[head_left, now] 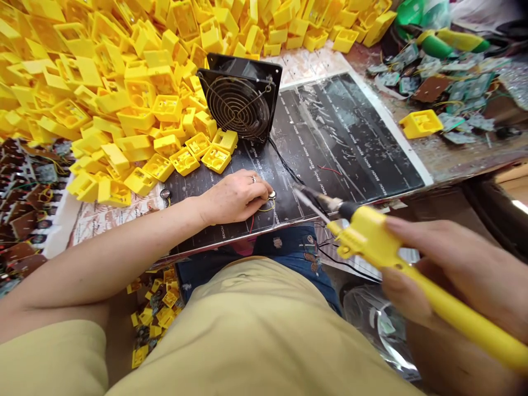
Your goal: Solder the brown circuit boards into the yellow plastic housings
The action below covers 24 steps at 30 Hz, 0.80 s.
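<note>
My right hand (462, 269), slightly blurred, is wrapped round a yellow soldering iron (369, 231) with a black collar and a metal tip. The tip points left over the front part of the black board (350, 132). My left hand (235, 195) rests on that board, fingertips pinched at a small round silvery part (271, 194). A thin yellow wire curves below this part, and a short red wire shows under the hand. The tip and the silvery part are apart. My left fingers partly hide what they grip.
A black fan with a wire guard (239, 104) stands behind my left hand, its cable crossing the board. Yellow plastic housings (136, 99) are heaped at the back left. Circuit boards (466, 93), green-yellow pliers (451, 43) and one yellow housing (421, 124) lie at the right.
</note>
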Tool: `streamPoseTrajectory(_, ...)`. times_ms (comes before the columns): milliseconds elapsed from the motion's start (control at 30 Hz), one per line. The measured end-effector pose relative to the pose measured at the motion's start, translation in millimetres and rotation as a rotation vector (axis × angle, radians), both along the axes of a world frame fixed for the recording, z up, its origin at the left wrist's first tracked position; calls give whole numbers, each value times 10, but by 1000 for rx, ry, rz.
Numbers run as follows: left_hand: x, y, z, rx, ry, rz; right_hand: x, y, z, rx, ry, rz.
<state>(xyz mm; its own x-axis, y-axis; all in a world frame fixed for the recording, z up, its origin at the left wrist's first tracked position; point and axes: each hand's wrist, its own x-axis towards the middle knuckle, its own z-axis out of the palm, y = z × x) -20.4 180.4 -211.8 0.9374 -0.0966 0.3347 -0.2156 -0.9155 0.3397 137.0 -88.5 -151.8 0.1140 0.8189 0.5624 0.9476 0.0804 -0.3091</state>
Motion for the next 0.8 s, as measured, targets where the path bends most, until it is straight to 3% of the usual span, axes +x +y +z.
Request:
streamPoseTrajectory(67, 2, -2, -8, 20, -24, -7, -74, 44, -27, -42, -4, 68)
streamPoseTrajectory(200, 0, -9, -19, 45, -72, -14, -187, 153, -93, 33, -51, 188)
streamPoseTrajectory(333, 3, -18, -14, 34, -34, 5, -196, 214, -120, 98, -145, 195)
streamPoseTrajectory(800, 5, -14, -12, 66, -93, -21, -175, 335, -57, 46, -273, 295)
